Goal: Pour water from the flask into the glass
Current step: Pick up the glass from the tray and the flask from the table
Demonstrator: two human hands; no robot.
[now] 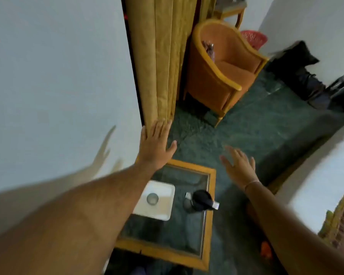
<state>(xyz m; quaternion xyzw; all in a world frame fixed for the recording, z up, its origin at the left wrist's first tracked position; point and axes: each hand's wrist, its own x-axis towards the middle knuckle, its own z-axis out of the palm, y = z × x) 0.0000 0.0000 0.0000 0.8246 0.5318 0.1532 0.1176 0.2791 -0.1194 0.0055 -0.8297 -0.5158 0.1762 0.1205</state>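
Note:
A clear glass stands upright on a white square tray on the left side of a small glass-topped table. A steel flask with a black lid and handle stands on the table's right side. My left hand is stretched out, fingers spread, above and beyond the table's far left corner. My right hand is open too, blurred, hovering past the table's far right corner. Neither hand touches the flask or the glass.
A white wall runs along the left, with a yellow curtain beyond it. An orange armchair stands further back on dark green carpet. A white bed edge lies to the right.

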